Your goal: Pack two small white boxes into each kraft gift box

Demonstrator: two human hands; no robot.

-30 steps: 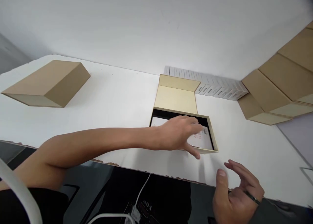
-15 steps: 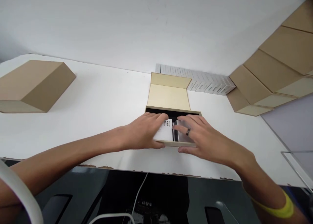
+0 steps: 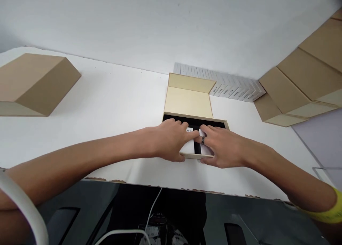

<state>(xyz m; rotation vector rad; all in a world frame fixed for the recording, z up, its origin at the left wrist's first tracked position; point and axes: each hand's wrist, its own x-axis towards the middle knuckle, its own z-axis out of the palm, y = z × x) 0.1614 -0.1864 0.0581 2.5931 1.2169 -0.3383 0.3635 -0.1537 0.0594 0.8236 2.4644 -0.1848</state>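
A cream gift box (image 3: 188, 102) lies in front of me with its hinged lid laid back and a black lining inside. In it sit two small white boxes side by side, a dark gap between them. My left hand (image 3: 171, 139) is closed over the left white box (image 3: 188, 147), its thumb at the gift box's front wall and its index finger reaching to the gap. Over the right white box (image 3: 205, 149) my right hand (image 3: 223, 147), with a dark ring, is closed too, fingertips in the gap and thumb by the front wall. The fingers partly hide both white boxes.
A row of several white boxes (image 3: 235, 90) stands against the wall behind the lid. Large tan boxes (image 3: 296, 82) line the right side, and another tan box (image 3: 45, 82) lies at the left. The white table (image 3: 112, 106) has a chipped front edge; a white cable (image 3: 153, 205) hangs below.
My right hand's fingers have drawn in toward the middle gap, and my left index finger has reached further right across the left white box. The whole view has shifted slightly.
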